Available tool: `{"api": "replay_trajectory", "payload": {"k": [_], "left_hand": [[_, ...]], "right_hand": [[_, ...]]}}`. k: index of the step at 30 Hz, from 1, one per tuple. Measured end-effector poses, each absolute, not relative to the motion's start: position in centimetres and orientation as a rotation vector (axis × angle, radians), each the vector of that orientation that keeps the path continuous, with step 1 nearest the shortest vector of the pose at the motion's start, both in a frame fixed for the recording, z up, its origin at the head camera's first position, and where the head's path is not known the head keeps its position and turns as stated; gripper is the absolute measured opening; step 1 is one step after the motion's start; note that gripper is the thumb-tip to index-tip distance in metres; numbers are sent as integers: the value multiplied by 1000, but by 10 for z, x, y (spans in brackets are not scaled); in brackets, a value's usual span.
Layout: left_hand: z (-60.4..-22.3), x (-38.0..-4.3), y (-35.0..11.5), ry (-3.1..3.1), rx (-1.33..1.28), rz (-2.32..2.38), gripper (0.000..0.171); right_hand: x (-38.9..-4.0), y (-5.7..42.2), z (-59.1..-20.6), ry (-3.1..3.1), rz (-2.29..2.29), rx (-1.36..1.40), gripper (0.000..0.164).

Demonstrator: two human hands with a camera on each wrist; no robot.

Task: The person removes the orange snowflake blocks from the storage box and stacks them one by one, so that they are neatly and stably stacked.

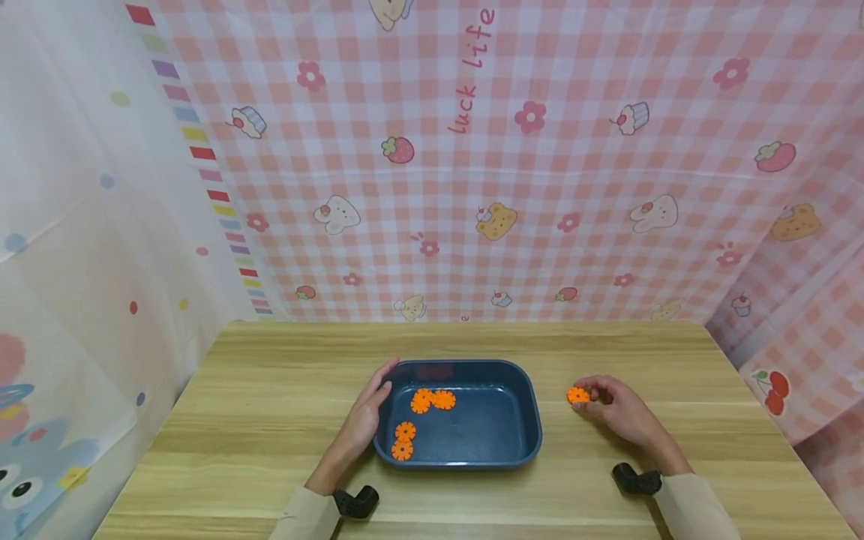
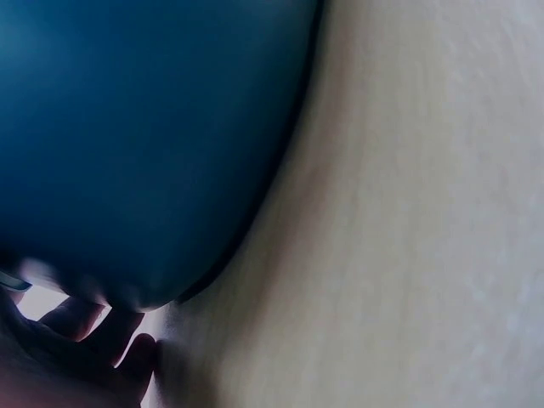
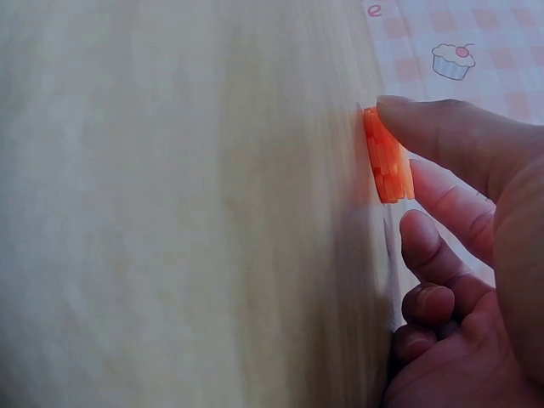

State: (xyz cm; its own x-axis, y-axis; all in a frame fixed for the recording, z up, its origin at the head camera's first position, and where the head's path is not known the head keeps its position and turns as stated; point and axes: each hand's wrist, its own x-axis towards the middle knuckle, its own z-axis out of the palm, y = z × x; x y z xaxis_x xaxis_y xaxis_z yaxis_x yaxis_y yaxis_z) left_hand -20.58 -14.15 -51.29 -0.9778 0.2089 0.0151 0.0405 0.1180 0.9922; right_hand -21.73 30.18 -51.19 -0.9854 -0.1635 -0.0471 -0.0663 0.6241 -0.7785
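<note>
Two clusters of orange, notched, plastic-looking discs lie in the left half of the deep, dark-blue, rounded-rectangular tray (image 1: pixel 479 439): a far cluster (image 1: pixel 422 406) and a near-corner cluster (image 1: pixel 403 444). Your right hand (image 1: pixel 624 412) pinches a similar orange piece (image 1: pixel 574 395) between thumb and forefinger, to the right of the tray and apart from it; the right wrist view shows layered edges, the count of which you cannot tell. Your left hand (image 1: pixel 364 420) lies with fingers extended along the tray's left wall, thumb at the rim. For sound handling, pinch the piece by its rim, firmly enough that the layers do not slide, and steady the tray without tipping it. The tabletop (image 1: pixel 270 420) is pale and wood-grained. A black angular device (image 1: pixel 358 502) sits beside your left cuff. Behind hangs pink-and-white checked fabric (image 1: pixel 459 180) printed with flowers and strawberries; at the left, white cloth (image 1: pixel 88 247) bears coloured dots.
</note>
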Motion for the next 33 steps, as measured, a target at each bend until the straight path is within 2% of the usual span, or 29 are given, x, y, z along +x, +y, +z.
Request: {"api": "replay_trajectory", "payload": {"k": [21,28,33], "left_hand": [[-511,-206,-140,2264,246,1980,46],[-512,-206,-141,2244,248,1989,46],[-513,-207,-141,2237,240,1996,46]], "right_hand": [[-218,301,-506,2714,-1355,-225,37],[-227,291,-491,2721,-1356,-259,41],[-237,274,-474,2690,-1377,-359,37]]}}
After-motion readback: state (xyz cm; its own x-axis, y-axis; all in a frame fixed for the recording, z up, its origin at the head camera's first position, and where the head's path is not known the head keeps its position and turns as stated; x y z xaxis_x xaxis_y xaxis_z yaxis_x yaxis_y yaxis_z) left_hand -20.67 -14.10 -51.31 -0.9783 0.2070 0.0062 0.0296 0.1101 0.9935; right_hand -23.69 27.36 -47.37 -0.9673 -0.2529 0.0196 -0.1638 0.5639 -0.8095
